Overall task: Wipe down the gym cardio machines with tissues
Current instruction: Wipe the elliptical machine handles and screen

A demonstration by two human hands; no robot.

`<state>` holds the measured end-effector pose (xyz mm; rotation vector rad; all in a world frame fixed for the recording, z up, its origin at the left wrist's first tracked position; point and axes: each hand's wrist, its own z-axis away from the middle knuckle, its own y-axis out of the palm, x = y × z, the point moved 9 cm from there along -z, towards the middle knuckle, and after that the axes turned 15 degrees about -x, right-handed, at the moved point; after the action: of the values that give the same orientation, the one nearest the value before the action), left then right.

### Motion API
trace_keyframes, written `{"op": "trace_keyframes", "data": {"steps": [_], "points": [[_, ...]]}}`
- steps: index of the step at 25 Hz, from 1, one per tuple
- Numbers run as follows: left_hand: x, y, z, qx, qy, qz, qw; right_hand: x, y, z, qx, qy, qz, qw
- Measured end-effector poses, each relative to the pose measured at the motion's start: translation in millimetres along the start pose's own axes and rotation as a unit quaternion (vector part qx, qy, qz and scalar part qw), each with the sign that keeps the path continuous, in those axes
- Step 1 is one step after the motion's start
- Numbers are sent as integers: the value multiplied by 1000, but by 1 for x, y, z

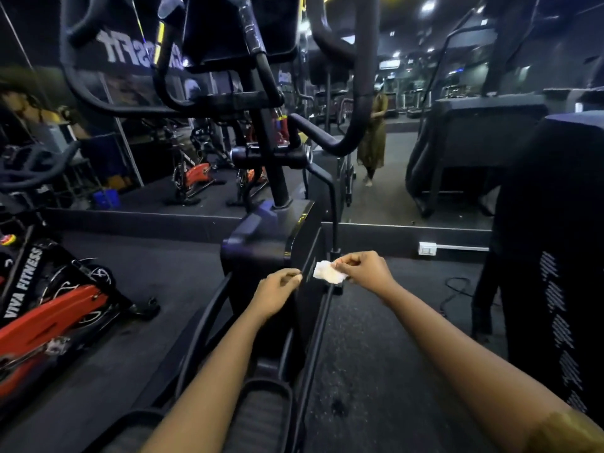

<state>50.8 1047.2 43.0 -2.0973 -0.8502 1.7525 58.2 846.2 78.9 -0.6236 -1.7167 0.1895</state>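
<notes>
Dim gym interior: dark rubber floor (376,338), with a mirrored wall (389,197) at 12 o'clock. Centre: a crumpled white tissue (327,273), pinched at its right edge between the thumb and fingers of the right hand (367,269). It is held in the air just in front of the black housing of the elliptical machine (268,246). The left hand (277,289), at 9 o'clock of the tissue and just apart from it, has its fingers curled against the thumb; nothing shows in it. At 8 o'clock is a red spin bike (55,308), blurred and cut off by the frame edge. At 3 o'clock stands a tall dark machine (552,256), its form hard to make out, with a wall socket (427,248) beside it. The mirror shows a standing person's reflection (372,135), small and indistinct. The elliptical's upper handlebars run out of frame at 12 o'clock.
</notes>
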Motion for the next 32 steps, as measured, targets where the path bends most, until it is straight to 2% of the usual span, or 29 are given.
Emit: {"op": "trace_keyframes", "data": {"steps": [3, 6, 9, 14, 16, 19, 27, 30, 32], "points": [[11, 4, -11, -18, -96, 151, 984, -7, 33, -21, 34, 43, -50, 997], [10, 12, -15, -3, -151, 222, 963, -17, 51, -28, 42, 88, -100, 990], [12, 17, -25, 15, -203, 242, 949, -22, 59, -32, 43, 118, -141, 982], [22, 21, -43, 51, -245, 222, 943, -17, 66, -37, 77, 97, -132, 983], [24, 20, -50, 51, -246, 219, 943, -14, 65, -40, 64, 61, -110, 990], [22, 19, -55, 53, -240, 221, 944, 8, 63, -35, 63, -43, -56, 995], [19, 11, -59, 38, -245, 246, 937, 40, 65, -19, 28, -227, 44, 972], [20, 9, -59, 31, -241, 247, 938, 48, 54, -15, -40, -256, 57, 964], [20, 7, -60, 10, -229, 248, 941, 49, 56, -12, -18, -254, 86, 963]]}}
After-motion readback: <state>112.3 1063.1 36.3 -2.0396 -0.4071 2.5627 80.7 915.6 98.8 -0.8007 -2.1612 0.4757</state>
